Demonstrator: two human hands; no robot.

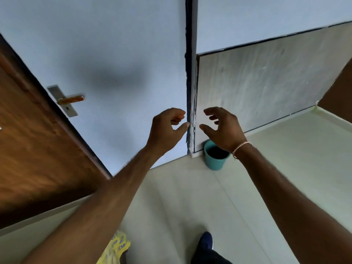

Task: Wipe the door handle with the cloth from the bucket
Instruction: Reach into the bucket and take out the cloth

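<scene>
head | left hand [165, 128] – right hand [222, 126] raised, fingers curled, empty

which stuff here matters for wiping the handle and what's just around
For the job:
- door handle on the brown door
- teal bucket on the floor by the wall corner; its inside looks dark, no cloth can be made out
- left hand and right hand, both empty, fingers open

Just around:
- yellow patterned fabric
- dark shoe
</scene>
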